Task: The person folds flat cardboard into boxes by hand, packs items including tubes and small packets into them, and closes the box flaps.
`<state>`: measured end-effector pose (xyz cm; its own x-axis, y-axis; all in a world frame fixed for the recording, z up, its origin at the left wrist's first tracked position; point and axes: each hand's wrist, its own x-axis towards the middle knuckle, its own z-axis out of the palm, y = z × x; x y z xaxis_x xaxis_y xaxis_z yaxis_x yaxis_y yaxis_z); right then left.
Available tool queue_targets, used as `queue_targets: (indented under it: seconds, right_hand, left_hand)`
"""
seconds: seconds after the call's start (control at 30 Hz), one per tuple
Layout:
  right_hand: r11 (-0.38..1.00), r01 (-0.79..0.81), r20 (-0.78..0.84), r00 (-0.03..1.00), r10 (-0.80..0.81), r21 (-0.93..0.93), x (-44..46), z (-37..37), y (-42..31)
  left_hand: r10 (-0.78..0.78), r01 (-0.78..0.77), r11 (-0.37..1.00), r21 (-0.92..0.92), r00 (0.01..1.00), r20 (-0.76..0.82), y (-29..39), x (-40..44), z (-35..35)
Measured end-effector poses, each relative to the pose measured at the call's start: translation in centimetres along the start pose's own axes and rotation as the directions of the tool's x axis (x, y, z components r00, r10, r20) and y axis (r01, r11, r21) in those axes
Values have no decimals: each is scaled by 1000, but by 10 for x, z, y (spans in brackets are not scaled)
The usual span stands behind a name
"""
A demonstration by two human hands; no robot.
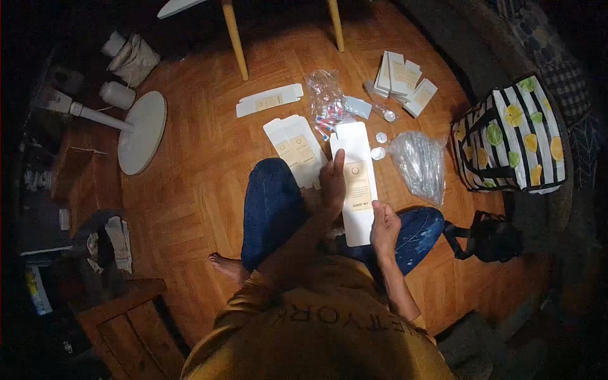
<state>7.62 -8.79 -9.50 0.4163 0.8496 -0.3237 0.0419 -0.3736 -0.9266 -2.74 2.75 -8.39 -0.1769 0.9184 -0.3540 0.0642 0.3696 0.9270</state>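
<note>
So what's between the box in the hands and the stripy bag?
The head view shows two white discs and a clear plastic bundle between the box and striped bag.

Wooden floor [196, 190], furniture legs [235, 41]; dim light

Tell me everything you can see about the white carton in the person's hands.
The white carton looks like thin card, long and seemingly flat, with small flaps at its far end. A tan printed panel carries a ring emblem and dark lettering. It points lengthwise away from the person, above the wooden floor. The left hand holds its left edge; the right hand, its lower right edge.
</note>
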Motion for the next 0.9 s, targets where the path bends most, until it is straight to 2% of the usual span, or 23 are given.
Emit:
queue_targets:
  seconds: [0.07,0.1,0.13,0.17,0.23,0.27,0.33,0.37,0.4,0.43,0.47,0.5,0.53,0.57,0.6,0.63,0.67,0.7,0.73,0.77,0.8,0.83,0.9]
  right_hand:
    - [996,85,26,996,-84,-15,-7,0,-9]
    - [996,83,26,996,-83,-17,-9,-1,-8]
    - [995,72,75,994,-77,76,-11,-2,-5]
    - [984,57,126,989,-79,168,-13,-4,-4]
    - [990,-19,135,991,-1,143,-21,-10,-16]
    - [988,-98,140,987,81,117,-26,-13,-19]
    - [992,-74,145,988,58,107,-27,-18,-3]
    - [994,-48,150,988,32,101,-26,-20,4]
    - [994,-47,151,988,32,101,-27,-19,1]
    - [965,-198,208,965,161,172,-29,-17,-5]
    - [908,-348,276,919,282,232,-31,-15,-8]
    - [908,-349,279,918,281,233,-30,-17,0]
    - [824,-528,391,816,426,204,-29,-21,14]
    - [712,-685,491,679,546,155,-28,-23,28]
    - [814,-548,407,800,441,194,-31,-17,36]
    - [892,-399,318,891,323,212,-37,-11,34]
    - [865,-348,301,922,245,363,-34,-12,30]
    - [815,-284,270,949,163,505,-22,-9,15]
    - [964,-169,225,967,122,204,-11,-12,7]
    - [990,-57,180,980,81,-132,0,-15,-1]
    - [999,50,52,997,-50,-6,4,-10,-13]
    - [980,171,-95,982,-162,101,6,-6,-18]
    - [970,188,-119,978,-170,157,8,4,-16]
  left_hand:
    - [9,-10,998,-57,1000,-18,-2,11,-2]
    - [139,-137,977,-162,990,-1,-4,21,-6]
    - [266,-256,928,-269,964,2,-8,26,-8]
    - [265,-254,928,-273,964,1,-13,27,-7]
    - [59,-35,941,-335,996,62,6,22,-11]
    - [59,-35,941,-335,996,62,11,22,-12]
    - [-22,110,838,-534,986,167,17,22,-15]
    - [-23,109,838,-535,986,166,19,21,-16]
    - [-12,248,759,-602,930,368,21,19,-18]
    - [25,395,671,-628,834,551,22,16,-20]
    - [24,393,673,-627,836,549,19,11,-19]
    - [-9,525,585,-618,767,642,12,3,-15]
    - [-27,646,487,-587,683,730,6,-3,-10]
    - [-25,646,489,-586,682,731,-1,-9,-5]
    - [11,383,752,-536,806,591,-11,-14,0]
    - [101,88,920,-383,889,446,-24,-16,2]
    - [138,-24,969,-245,876,462,-45,-9,3]
    - [137,-23,969,-247,878,459,-46,-14,2]
    - [216,-225,974,-24,893,394,-43,-25,0]
    - [307,-395,893,215,884,352,-41,-37,-1]
    - [350,-394,917,63,870,348,-29,-49,2]
    - [350,-396,916,62,865,358,-29,-50,2]
    - [466,-575,785,229,793,393,-29,-52,0]
